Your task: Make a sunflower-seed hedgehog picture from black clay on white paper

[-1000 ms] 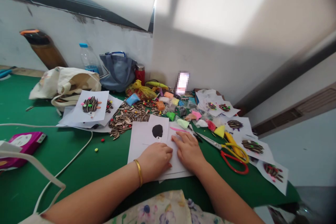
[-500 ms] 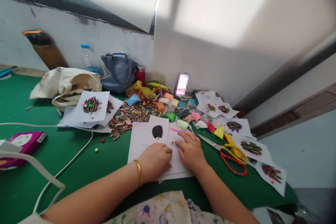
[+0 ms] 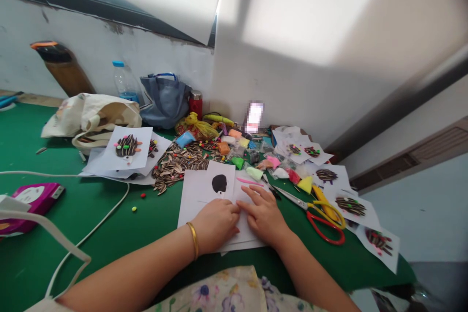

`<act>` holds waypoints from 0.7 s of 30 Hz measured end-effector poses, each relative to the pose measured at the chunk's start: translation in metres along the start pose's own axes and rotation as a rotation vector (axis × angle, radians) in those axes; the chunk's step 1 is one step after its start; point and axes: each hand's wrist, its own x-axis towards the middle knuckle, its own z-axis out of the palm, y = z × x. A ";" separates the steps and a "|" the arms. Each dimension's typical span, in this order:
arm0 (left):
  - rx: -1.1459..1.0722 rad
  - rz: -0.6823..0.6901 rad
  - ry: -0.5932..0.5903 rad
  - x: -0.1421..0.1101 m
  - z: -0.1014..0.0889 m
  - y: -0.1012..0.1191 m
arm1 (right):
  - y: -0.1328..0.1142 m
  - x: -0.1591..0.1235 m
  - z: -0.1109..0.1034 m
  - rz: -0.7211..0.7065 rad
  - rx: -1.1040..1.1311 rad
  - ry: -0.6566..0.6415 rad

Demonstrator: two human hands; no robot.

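My left hand (image 3: pixel 218 222), with a gold bangle at the wrist, rests on white paper with its fingers bent together; whatever they may hold is hidden. Lying flat with fingers spread, my right hand (image 3: pixel 263 212) has its index fingertip down on the paper close to the left fingers. Above the left hand lies a white card (image 3: pixel 229 171) bearing a black clay shape (image 3: pixel 219 184) with a small white-and-black eye. A thin pink clay strip (image 3: pixel 250 182) sits just beyond my right fingertips. More white sheets (image 3: pixel 188 212) are beneath.
Scissors (image 3: pixel 325 217) with yellow and red handles lie right of my right hand. Sunflower seeds (image 3: pixel 177 163) and coloured clay packets (image 3: pixel 255 173) spread behind the paper. Finished seed pictures (image 3: pixel 350 206) line the right edge; others (image 3: pixel 128 148) lie left. A white cable (image 3: pixel 109 209) crosses the left side.
My right hand has shifted slightly left, its index fingertip coming next to the left fingers. The small orange ball seen there before is now hidden. The left hand has stayed put.
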 end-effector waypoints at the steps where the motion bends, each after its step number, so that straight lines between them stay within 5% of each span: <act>1: -0.002 -0.002 -0.001 0.000 -0.001 0.000 | -0.001 0.000 -0.001 -0.017 0.004 -0.008; 13: -0.029 -0.005 -0.014 0.001 -0.005 0.001 | 0.000 0.000 -0.009 -0.036 0.020 0.053; 18: -0.033 0.001 -0.001 0.001 -0.004 0.001 | 0.003 0.001 -0.010 0.087 -0.011 0.102; 21: -0.023 -0.008 0.004 0.001 -0.003 0.002 | 0.006 -0.003 -0.011 0.020 0.026 0.124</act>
